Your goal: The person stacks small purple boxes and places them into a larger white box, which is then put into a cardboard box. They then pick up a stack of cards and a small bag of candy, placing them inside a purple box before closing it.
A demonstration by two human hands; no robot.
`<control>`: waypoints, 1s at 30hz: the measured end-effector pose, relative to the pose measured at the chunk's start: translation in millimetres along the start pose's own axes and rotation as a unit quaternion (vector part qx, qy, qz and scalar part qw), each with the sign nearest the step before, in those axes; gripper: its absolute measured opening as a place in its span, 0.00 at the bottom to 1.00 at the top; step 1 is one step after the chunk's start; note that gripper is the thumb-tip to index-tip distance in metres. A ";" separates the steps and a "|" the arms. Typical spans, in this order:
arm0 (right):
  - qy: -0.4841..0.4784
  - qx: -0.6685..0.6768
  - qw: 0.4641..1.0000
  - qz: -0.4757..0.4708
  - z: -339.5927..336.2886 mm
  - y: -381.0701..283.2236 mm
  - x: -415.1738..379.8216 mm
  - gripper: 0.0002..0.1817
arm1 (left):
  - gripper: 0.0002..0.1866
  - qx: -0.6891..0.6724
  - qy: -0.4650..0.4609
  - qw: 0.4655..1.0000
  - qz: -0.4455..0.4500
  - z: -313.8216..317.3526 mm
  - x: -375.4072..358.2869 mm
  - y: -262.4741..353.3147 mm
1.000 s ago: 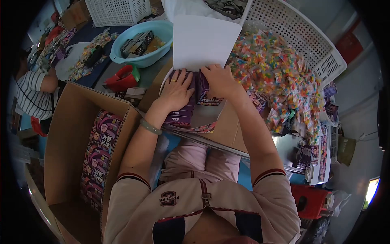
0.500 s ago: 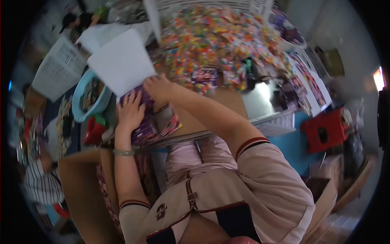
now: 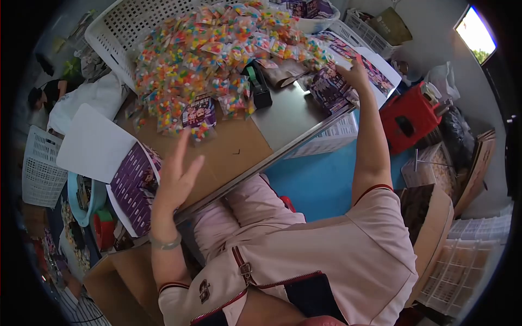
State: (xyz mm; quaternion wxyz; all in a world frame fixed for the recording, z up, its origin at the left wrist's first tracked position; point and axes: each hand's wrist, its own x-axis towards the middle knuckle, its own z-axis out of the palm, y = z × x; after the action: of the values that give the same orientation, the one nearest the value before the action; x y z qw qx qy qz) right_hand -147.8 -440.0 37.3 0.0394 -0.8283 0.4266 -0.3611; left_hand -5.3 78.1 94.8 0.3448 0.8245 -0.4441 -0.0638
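My left hand (image 3: 176, 176) is open above the table's near edge, fingers stretched toward a small purple printed packet (image 3: 199, 110) beside the candy pile. Left of that hand lie purple printed sheets (image 3: 130, 182), with a blank white sheet (image 3: 92, 144) sticking out beyond them. On the right, my right hand (image 3: 356, 79) reaches over a stack of glossy purple printed packets (image 3: 328, 89), its fingers stretched out and apart. Many small clear bags of colourful candy (image 3: 212, 60) are heaped in front of me. A black tape dispenser (image 3: 261, 89) with a green part stands at the heap's edge.
Brown cardboard (image 3: 234, 146) covers part of the metal tabletop (image 3: 291, 114). Behind the candy stands a white perforated basket (image 3: 117, 38). Long printed sheets (image 3: 375, 73) lie at the right, near a red stool (image 3: 408, 119). An open carton (image 3: 122, 277) is below left.
Both hands have left the purple sheets on the left. My right hand has swung across to the packets on the right; my left has lifted off and opened. The view has turned right.
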 end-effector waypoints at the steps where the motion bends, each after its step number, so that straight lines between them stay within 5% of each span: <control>1: -0.200 0.071 0.970 0.115 -10.8 2.8 -7.2 0.41 | 0.34 -0.082 -0.054 0.995 0.009 28.1 18.3 2.2; 2: -0.388 0.138 0.883 0.223 -16.9 5.5 -10.5 0.43 | 0.35 -0.107 -0.111 0.988 -0.021 55.5 37.8 8.0; 5: -0.385 0.125 0.901 0.156 -7.4 18.5 -13.9 0.46 | 0.38 -0.339 -0.175 0.922 -0.069 151.2 90.0 28.2; 8: -0.401 0.108 0.903 0.112 -13.0 9.8 -21.5 0.46 | 0.38 -0.366 -0.235 0.888 -0.149 198.0 140.1 60.8; 10: -0.413 0.108 0.896 0.124 -30.4 -12.5 -29.6 0.46 | 0.40 -0.479 -0.246 0.816 -0.212 224.3 159.5 75.4; 12: -0.374 0.180 0.908 0.063 10.8 9.7 -45.2 0.46 | 0.40 -0.502 -0.239 0.796 -0.239 235.7 170.5 85.6; 15: -0.379 0.187 0.905 0.046 -22.9 -25.6 -67.1 0.44 | 0.41 -0.509 -0.215 0.782 -0.287 241.9 178.1 83.3; 18: -0.374 0.299 0.875 0.078 -14.0 -19.7 -89.9 0.38 | 0.36 -0.490 -0.174 0.827 -0.217 244.0 172.1 70.1; 20: -0.389 0.453 0.783 0.174 -33.2 -34.8 -103.2 0.34 | 0.29 -0.316 -0.056 0.943 -0.090 277.5 174.4 34.3; 22: -0.343 0.544 0.742 0.190 -33.7 -44.2 -127.0 0.34 | 0.26 -0.365 -0.042 0.925 -0.099 262.0 160.9 42.8; 25: -0.299 0.613 0.710 0.174 -34.4 -62.6 -162.8 0.49 | 0.43 -0.459 0.023 0.885 -0.074 224.0 127.5 56.9; 26: -0.305 0.659 0.663 0.181 -38.5 -72.8 -170.8 0.57 | 0.43 -0.452 0.026 0.888 -0.078 205.2 115.5 57.3; 28: -0.365 0.694 0.611 0.114 -51.9 -99.6 -181.2 0.59 | 0.50 -0.282 0.099 0.948 0.107 166.9 90.6 46.6; 30: -0.395 0.699 0.584 0.121 -52.6 -127.9 -198.0 0.60 | 0.57 -0.201 0.090 0.964 0.151 127.2 68.2 33.5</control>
State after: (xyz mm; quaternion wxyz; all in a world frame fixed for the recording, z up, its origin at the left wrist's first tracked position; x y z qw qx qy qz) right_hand -168.5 -200.7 11.9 0.8140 -0.5473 0.0812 -0.1771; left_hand -40.0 -52.3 33.5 0.5479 0.6640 -0.5083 -0.0244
